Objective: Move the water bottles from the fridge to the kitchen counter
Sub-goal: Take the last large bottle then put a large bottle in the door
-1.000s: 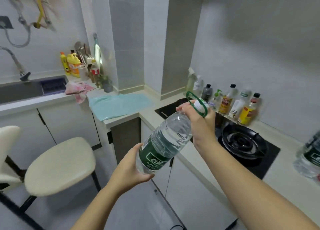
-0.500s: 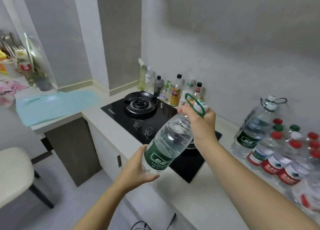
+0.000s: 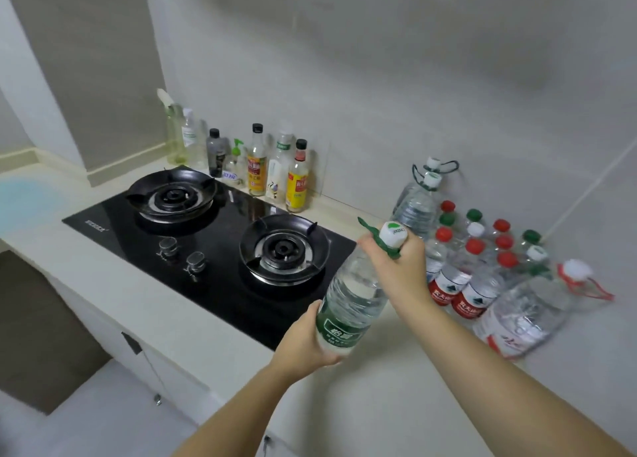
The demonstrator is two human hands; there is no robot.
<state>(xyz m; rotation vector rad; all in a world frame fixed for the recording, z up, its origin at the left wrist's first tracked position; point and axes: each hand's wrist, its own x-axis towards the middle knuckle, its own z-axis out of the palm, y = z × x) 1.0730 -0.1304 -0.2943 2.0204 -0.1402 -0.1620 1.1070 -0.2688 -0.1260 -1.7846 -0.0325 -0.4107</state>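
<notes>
Our left hand (image 3: pixel 303 339) cups the bottle (image 3: pixel 351 301) from below, right hand (image 3: pixel 400 270) grips its neck, probably sharing the weight.

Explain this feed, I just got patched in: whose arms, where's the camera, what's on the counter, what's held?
No machine: these are a person's bare arms, filmed by one wide-angle head-worn camera looking forward and down. The right hand grips the neck of a large green-labelled water bottle; the left hand holds its base. It is tilted, not yet set down. On the counter sit a black two-burner gas hob, condiment bottles along the wall behind it, and, to the right, a cluster of water bottles with red, green and white caps.
</notes>
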